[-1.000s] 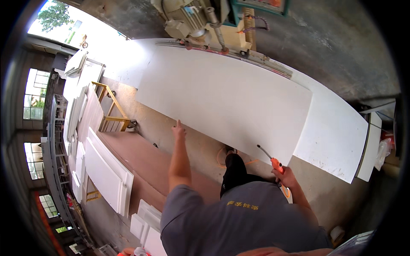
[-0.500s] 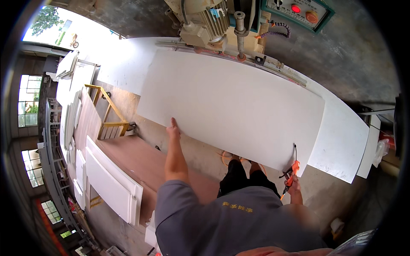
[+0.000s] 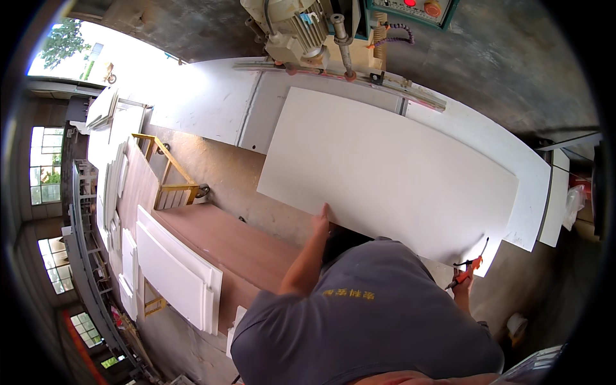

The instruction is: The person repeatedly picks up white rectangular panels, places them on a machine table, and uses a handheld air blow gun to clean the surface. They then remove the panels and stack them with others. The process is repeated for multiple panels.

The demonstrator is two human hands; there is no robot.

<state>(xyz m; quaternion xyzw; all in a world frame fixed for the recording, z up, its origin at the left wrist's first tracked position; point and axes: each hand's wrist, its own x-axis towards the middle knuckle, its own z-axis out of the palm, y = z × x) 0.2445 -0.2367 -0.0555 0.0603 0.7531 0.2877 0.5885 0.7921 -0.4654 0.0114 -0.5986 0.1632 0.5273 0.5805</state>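
A large white panel (image 3: pixel 391 167) lies slightly askew on the white work table of a machine, overhanging its near edge. At the panel's near edge, left of the middle, my left hand (image 3: pixel 321 218) grips it with the thumb on top; its other fingers are hidden below. My right hand (image 3: pixel 463 282) is closed around an orange air blow gun (image 3: pixel 473 263) beside the panel's near right corner. The gun's thin black nozzle points up and away over that corner.
The machine's motor (image 3: pixel 298 35) and guide rail (image 3: pixel 410 93) run along the far side. To the left stand a yellow-framed trolley (image 3: pixel 168 168), a brown board (image 3: pixel 224 240) and stacked white panels (image 3: pixel 176 269). A clear plastic bag (image 3: pixel 573 208) hangs at the far right.
The white panel has slid right and away from the rail, uncovering table on its left. My left hand moved right with its edge. My right hand, with the blow gun, shifted slightly right.
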